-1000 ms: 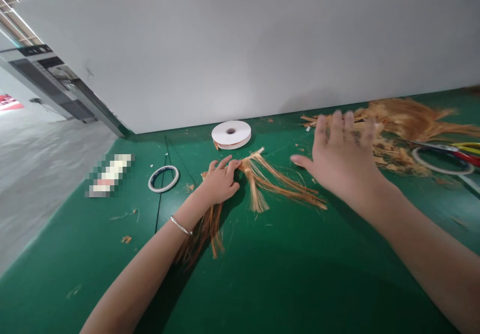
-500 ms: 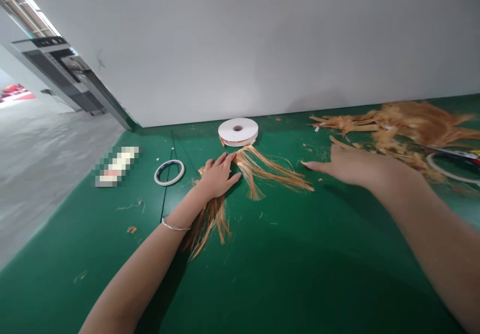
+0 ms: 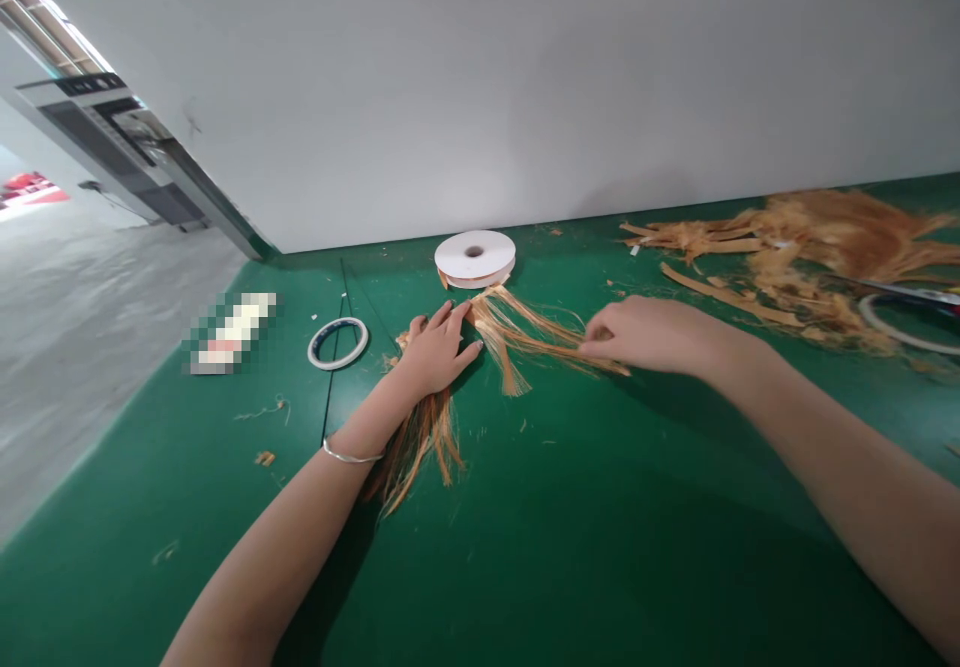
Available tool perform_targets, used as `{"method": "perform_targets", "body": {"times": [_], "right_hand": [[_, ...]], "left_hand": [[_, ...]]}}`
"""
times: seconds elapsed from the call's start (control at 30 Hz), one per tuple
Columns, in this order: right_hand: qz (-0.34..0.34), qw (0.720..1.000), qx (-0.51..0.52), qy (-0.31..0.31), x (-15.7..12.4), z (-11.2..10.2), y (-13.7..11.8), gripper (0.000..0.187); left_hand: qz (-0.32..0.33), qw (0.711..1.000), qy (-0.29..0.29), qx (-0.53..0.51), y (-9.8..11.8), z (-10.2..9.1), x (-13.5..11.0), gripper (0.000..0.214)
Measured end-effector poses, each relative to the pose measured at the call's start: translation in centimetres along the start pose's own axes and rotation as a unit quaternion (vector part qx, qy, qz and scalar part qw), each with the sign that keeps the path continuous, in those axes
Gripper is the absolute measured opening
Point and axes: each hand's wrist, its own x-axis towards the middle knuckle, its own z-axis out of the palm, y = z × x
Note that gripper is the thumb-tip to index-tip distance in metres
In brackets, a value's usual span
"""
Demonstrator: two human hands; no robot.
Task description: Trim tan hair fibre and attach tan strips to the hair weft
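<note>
My left hand (image 3: 433, 352) lies with spread fingers on a bundle of orange-brown frayed ribbon (image 3: 421, 437), covering its middle. Loose strands hang out below the palm. To the right of its fingertips, the ribbon's other end fans out in thin strands (image 3: 529, 332). The thumb and fingers of my right hand (image 3: 637, 337) are pinched together at the far tips of these strands. A white spool (image 3: 475, 257) with ribbon wound on it stands just behind the left fingertips.
A tape roll (image 3: 337, 343) and a thin black stick (image 3: 328, 402) lie left. Frayed fibre (image 3: 840, 232) and scraps pile up at the back right, near scissors (image 3: 900, 292) and a second ring (image 3: 892, 332). A grey wall (image 3: 465, 97) borders the green table (image 3: 585, 527).
My right hand has moved left and its fingers have closed on the strand tips. A strip of ribbon beside the pile has come into view. The left hand stays put.
</note>
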Motion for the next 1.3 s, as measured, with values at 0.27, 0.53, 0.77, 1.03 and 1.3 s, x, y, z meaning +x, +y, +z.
{"method": "perform_targets", "body": {"times": [0.27, 0.53, 0.77, 1.03, 1.3], "right_hand": [[-0.14, 0.917, 0.176, 0.33, 1.0, 0.8, 0.3, 0.077], [-0.04, 0.997, -0.016, 0.065, -0.3, 0.7, -0.8, 0.056], [-0.063, 0.925, 0.015, 0.373, 1.0, 1.1, -0.6, 0.078], [-0.182, 0.949, 0.187, 0.177, 0.8, 1.0, 0.0, 0.065], [-0.064, 0.907, -0.148, 0.39, 2.7, 3.0, 1.3, 0.032]], "left_hand": [[-0.001, 1.0, 0.002, 0.007, -0.1, 0.1, 0.0, 0.061], [-0.002, 1.0, -0.002, -0.005, 0.0, 0.0, 0.0, 0.063], [0.001, 1.0, 0.001, -0.006, -0.1, -0.1, 0.0, 0.062], [-0.005, 1.0, -0.003, 0.001, 0.1, -0.2, -0.1, 0.061], [-0.004, 1.0, -0.001, -0.002, 0.2, -0.4, -0.1, 0.061]]}}
